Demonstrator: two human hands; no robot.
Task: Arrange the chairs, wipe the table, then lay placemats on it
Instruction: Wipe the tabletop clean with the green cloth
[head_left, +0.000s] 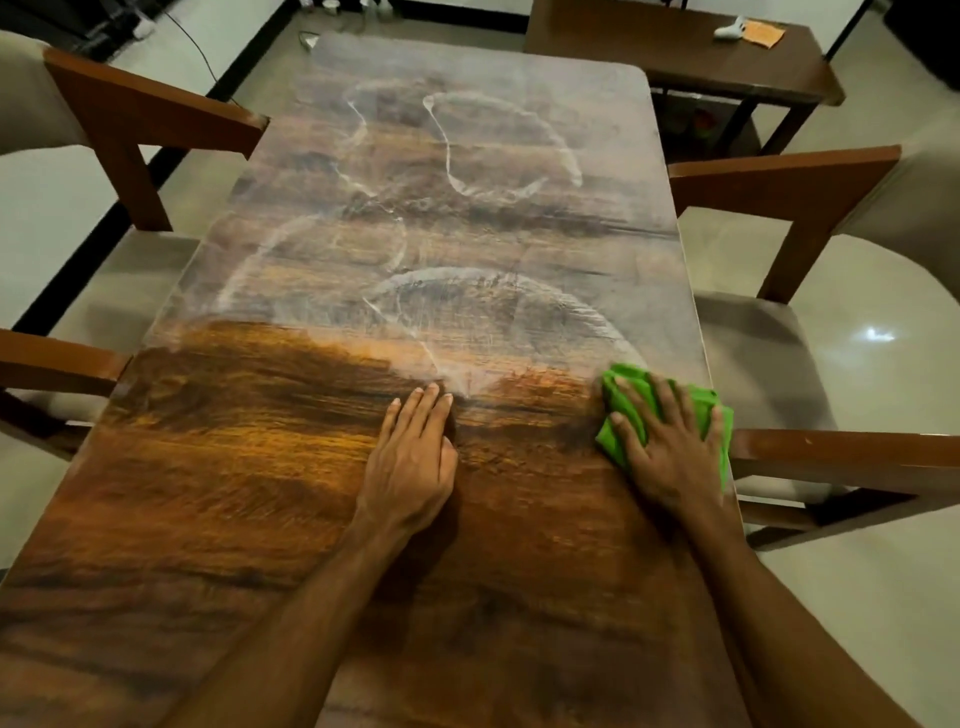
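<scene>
Wooden desk (234, 467) runs long, away from us; right grip (670, 447) presses flat, fingers spread, on the green cloth (631, 384) by the right edge, smeared stretch (498, 291) ahead; left grip (410, 457) rests open.

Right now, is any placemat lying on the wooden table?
No, the wooden table bears only the left hand, the right hand pressing a green cloth, and whitish wipe streaks.

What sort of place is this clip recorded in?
Most likely a home dining room: a long wooden dining table with cushioned wooden chairs along both sides, a glossy floor, and a side table beyond it. The right hand presses a green cloth on the tabletop.
</scene>
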